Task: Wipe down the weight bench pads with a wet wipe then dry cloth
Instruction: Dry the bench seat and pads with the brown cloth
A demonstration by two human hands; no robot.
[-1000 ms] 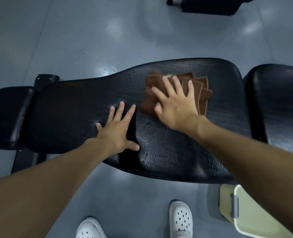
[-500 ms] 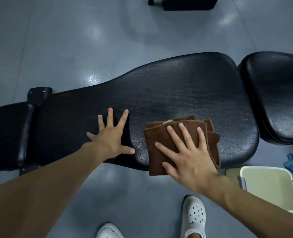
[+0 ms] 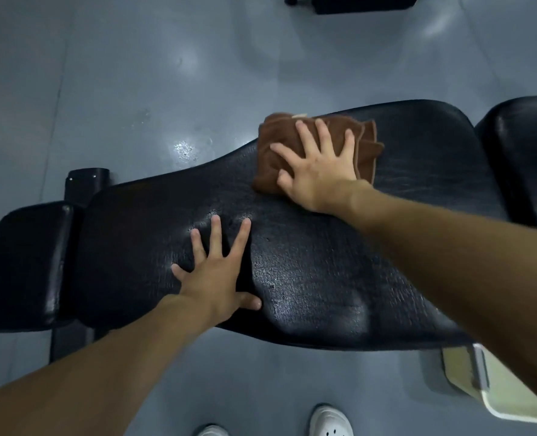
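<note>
Brown cloth (image 3: 366, 148) moved across the pad (image 3: 323, 272) under flat right hand (image 3: 319, 171); left hand (image 3: 215, 278) stays splayed.

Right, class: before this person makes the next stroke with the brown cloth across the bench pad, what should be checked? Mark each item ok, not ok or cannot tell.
1. Right hand pressed flat on the brown cloth, fingers spread: ok.
2. Cloth folded in layers, not bunched: ok.
3. Cloth resting on the long pad, at its far edge: ok.
4. Left hand braced flat on the long pad, apart from the cloth: ok.
5. Long pad dry: cannot tell; it shines near the left hand.
6. Small end pad and seat pad already wiped: cannot tell.
</note>
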